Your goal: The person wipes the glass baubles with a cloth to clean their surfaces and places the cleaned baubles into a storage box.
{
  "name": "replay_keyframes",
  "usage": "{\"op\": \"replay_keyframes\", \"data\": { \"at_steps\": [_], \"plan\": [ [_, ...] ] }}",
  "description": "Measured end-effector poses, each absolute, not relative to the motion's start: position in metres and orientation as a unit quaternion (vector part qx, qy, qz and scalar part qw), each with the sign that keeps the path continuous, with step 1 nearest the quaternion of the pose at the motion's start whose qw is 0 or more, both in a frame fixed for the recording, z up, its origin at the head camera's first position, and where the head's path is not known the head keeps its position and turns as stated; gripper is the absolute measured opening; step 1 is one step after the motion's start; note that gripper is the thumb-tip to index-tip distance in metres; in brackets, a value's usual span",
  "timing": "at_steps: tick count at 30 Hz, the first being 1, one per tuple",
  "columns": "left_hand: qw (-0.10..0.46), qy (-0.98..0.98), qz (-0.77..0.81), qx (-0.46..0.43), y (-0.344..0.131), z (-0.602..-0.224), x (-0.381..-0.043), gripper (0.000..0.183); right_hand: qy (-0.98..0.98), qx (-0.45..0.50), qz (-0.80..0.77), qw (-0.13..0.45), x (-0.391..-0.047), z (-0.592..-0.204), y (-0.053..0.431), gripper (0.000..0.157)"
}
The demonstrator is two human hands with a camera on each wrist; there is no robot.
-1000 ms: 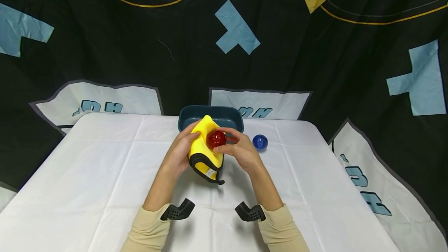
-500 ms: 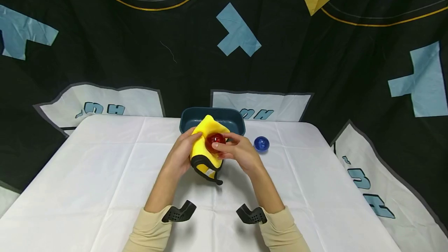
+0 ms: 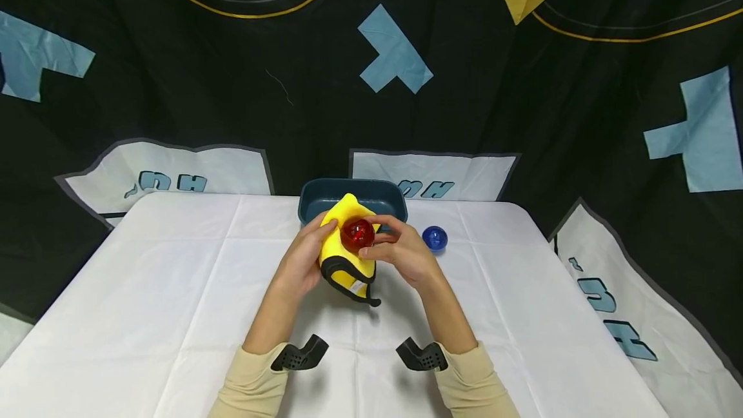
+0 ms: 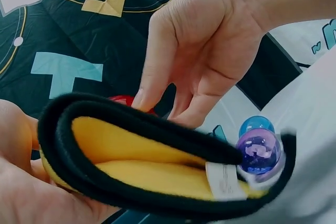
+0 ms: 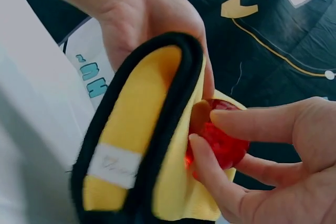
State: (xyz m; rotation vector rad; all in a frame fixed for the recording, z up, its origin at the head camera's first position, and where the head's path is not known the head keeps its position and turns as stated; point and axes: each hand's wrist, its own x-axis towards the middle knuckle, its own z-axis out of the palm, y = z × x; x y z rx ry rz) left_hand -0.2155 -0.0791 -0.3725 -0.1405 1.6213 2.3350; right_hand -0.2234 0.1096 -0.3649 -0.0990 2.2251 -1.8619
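Observation:
A folded yellow cloth [image 3: 333, 248] with black edging and a white label hangs above the table, gripped by my left hand [image 3: 302, 255] at its left side. Against the cloth's face sits a clear red ball [image 3: 356, 235], which my right hand [image 3: 404, 251] pinches between thumb and fingers. The right wrist view shows the red ball [image 5: 226, 137] partly covered by those fingers, with the cloth [image 5: 131, 124] pressed behind it. From the left wrist, the cloth's folded edge [image 4: 142, 135] hides most of the ball.
Behind the hands stands a dark blue-green tray [image 3: 380, 193] near the table's far edge. A clear blue ball [image 3: 435, 238] rests on the white tablecloth [image 3: 174, 289] to the right of my right hand. A black curtain [image 3: 290, 108] hangs beyond the table.
My right fingers shift on the red ball, the thumb sliding across its front and back to its lower edge. The cloth tilts a little; the blue ball stays put.

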Motion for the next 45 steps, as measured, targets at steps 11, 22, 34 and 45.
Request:
{"op": "replay_keyframes", "data": {
  "at_steps": [11, 22, 34, 45],
  "plan": [
    [0.137, 0.573, 0.807, -0.040, -0.076, -0.369, -0.212, 0.045, 0.786, -0.057, -0.613, 0.054, -0.217, -0.358, 0.108, 0.062],
    [0.128, 0.570, 0.810, -0.040, -0.076, -0.368, -0.210, 0.045, 0.789, -0.036, -0.611, 0.050, -0.216, -0.360, 0.105, 0.049],
    [0.136, 0.566, 0.812, -0.054, -0.083, -0.369, -0.213, 0.046, 0.804, -0.008, -0.591, 0.063, -0.219, -0.365, 0.099, 0.053],
    [0.149, 0.539, 0.828, -0.039, -0.077, -0.369, -0.212, 0.045, 0.797, -0.033, -0.602, 0.024, -0.212, -0.355, 0.100, 0.044]
  ]
}}
